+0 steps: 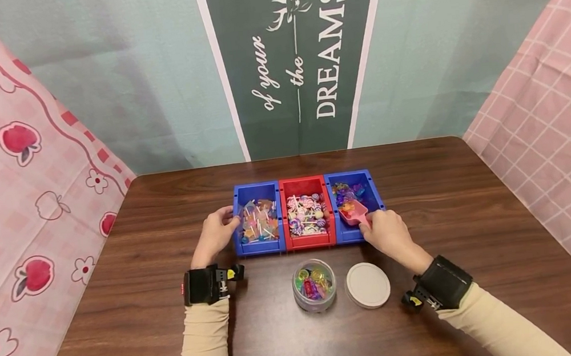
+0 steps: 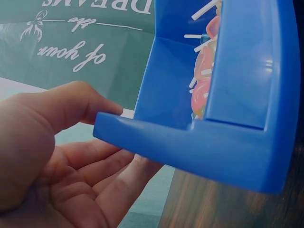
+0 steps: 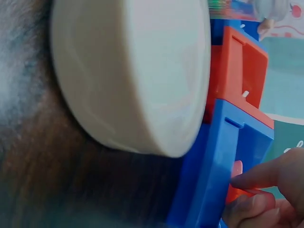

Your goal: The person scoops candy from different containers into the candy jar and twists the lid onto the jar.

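My right hand (image 1: 388, 234) grips the handle of a small pink scoop (image 1: 355, 211), whose bowl lies among colourful translucent beads (image 1: 346, 191) in the right blue bin (image 1: 372, 189). In the right wrist view, the fingers (image 3: 259, 175) pinch the handle just past the bin's front wall. My left hand (image 1: 217, 234) holds the left side of the left blue bin (image 1: 238, 245), thumb and fingers on either side of its edge (image 2: 142, 130). Lollipop-like pieces with white sticks (image 1: 258, 220) lie in that bin.
Between the blue bins stands a red bin (image 1: 308, 242) of swirled lollipop pieces. In front are a clear round jar (image 1: 316, 304) partly filled with colourful pieces and a white lid (image 1: 368, 284). All rest on a brown wooden table (image 1: 174, 206), with a fabric backdrop behind.
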The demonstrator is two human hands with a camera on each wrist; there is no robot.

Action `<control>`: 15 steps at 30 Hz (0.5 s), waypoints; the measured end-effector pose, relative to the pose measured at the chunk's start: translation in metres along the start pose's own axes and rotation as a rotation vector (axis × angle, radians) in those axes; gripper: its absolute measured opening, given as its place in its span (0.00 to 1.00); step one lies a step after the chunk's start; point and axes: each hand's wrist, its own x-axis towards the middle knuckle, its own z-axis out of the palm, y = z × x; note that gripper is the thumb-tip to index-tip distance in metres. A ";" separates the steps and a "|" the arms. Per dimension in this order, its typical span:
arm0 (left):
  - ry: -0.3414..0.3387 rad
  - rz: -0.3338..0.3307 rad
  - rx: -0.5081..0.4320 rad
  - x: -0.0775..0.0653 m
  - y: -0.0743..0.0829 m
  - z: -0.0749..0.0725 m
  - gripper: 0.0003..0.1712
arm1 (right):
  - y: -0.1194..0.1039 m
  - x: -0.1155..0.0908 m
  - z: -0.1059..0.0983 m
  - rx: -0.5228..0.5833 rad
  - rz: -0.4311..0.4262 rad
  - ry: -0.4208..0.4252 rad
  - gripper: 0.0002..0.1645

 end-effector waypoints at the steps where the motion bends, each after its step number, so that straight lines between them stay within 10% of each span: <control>1: -0.001 0.001 0.002 0.000 0.000 0.000 0.25 | 0.001 0.000 0.002 -0.003 0.000 0.006 0.12; 15: 0.008 0.008 -0.001 0.000 0.001 0.001 0.26 | 0.003 0.005 0.010 0.018 -0.014 0.039 0.13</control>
